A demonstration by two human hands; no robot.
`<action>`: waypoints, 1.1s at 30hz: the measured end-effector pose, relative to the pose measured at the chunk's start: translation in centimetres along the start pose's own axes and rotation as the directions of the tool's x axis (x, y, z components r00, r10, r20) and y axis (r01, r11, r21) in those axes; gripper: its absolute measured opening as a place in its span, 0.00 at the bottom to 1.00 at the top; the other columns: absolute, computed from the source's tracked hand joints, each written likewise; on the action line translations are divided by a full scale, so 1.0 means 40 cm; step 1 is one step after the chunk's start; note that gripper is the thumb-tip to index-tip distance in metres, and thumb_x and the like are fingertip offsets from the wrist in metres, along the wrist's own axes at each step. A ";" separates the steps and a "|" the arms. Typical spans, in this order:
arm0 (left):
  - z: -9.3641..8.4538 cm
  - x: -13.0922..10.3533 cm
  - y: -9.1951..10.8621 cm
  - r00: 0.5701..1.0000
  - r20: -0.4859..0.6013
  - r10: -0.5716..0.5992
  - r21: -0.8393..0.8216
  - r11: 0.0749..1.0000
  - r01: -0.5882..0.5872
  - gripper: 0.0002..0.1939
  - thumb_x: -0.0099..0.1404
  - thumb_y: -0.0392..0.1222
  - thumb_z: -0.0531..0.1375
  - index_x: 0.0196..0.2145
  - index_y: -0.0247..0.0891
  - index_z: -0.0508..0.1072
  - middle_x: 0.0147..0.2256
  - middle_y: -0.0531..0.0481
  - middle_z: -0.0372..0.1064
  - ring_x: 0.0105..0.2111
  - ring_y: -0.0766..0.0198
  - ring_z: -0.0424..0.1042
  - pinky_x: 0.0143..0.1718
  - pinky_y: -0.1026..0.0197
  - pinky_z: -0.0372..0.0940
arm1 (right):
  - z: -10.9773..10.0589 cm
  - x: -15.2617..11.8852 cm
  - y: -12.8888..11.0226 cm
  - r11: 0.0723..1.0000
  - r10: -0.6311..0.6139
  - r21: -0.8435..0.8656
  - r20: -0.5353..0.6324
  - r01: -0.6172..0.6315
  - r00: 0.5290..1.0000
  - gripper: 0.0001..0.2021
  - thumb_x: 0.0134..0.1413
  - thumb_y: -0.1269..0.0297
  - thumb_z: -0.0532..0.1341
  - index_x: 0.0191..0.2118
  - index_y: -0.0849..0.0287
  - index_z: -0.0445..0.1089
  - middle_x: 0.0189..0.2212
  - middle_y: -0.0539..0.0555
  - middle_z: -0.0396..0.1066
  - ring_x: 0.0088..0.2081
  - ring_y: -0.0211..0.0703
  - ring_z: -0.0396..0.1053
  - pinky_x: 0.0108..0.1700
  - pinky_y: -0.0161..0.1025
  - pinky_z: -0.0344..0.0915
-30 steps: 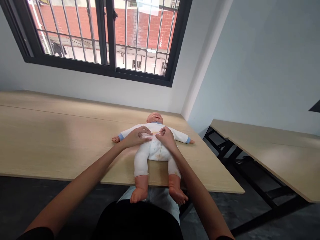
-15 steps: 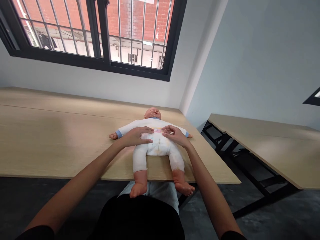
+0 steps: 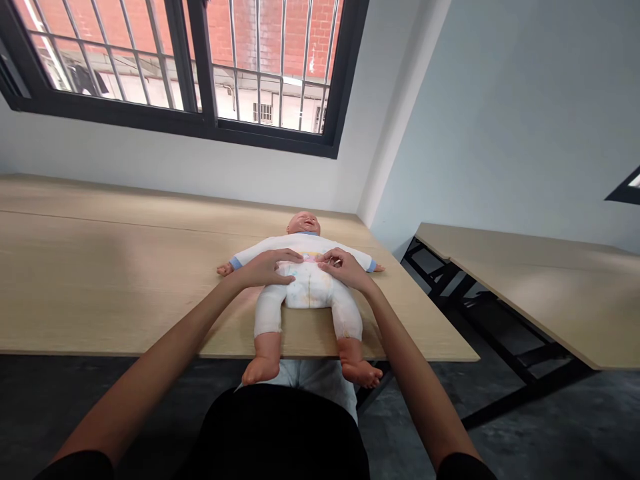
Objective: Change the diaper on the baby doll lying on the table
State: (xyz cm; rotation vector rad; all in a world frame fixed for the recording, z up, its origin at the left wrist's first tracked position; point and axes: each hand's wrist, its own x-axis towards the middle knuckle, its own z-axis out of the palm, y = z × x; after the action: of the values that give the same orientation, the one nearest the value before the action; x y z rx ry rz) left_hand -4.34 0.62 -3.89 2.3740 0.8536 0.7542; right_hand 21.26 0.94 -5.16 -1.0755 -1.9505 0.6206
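The left forearm (image 3: 165, 353) slants up from the lower left corner, the right forearm (image 3: 413, 353) from the lower right, each leaving a short black sleeve (image 3: 465, 465). Both converge near the middle of the frame. The left hand (image 3: 270, 268) points rightward, its fingers (image 3: 287, 255) together and nearly straight, the thumb (image 3: 284, 280) spread below them. The right hand (image 3: 346, 268) faces it, slightly apart, with fingers bent and thumb drawn up close; whether those tips actually meet is hard to tell at this size. The black-clad torso (image 3: 285, 433) fills the bottom centre.
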 end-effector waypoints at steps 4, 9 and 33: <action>0.003 -0.001 -0.006 1.000 -0.002 0.009 -0.002 1.000 -0.009 0.22 0.58 0.46 0.63 0.52 0.42 0.75 0.57 0.47 0.69 0.49 0.54 0.70 0.35 0.63 0.63 | -0.006 0.026 -0.006 0.998 -0.034 -0.044 0.083 0.038 0.996 0.11 0.51 0.56 0.62 0.32 0.60 0.70 0.35 0.54 0.70 0.34 0.41 0.63 0.38 0.38 0.61; 0.010 -0.003 -0.020 0.999 -0.039 -0.005 -0.013 1.000 0.005 0.23 0.57 0.44 0.63 0.51 0.45 0.75 0.56 0.49 0.69 0.46 0.56 0.72 0.38 0.61 0.65 | -0.005 0.046 -0.028 1.000 -0.004 0.001 0.117 0.004 0.993 0.12 0.52 0.55 0.60 0.33 0.60 0.69 0.35 0.53 0.70 0.34 0.40 0.63 0.38 0.37 0.59; 0.021 0.000 -0.009 1.000 0.011 0.021 0.115 0.993 -0.022 0.25 0.58 0.42 0.61 0.55 0.46 0.72 0.60 0.52 0.66 0.46 0.57 0.71 0.37 0.62 0.65 | 0.062 0.042 0.002 0.997 0.076 -0.026 -0.092 -0.078 0.993 0.09 0.49 0.59 0.63 0.33 0.59 0.69 0.38 0.54 0.70 0.43 0.46 0.66 0.49 0.43 0.62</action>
State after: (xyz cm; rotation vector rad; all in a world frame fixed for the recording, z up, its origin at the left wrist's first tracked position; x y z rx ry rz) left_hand -3.97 0.63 -4.71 2.4897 0.8912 0.7186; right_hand 18.71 2.33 -5.88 -1.1817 -1.8522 0.5763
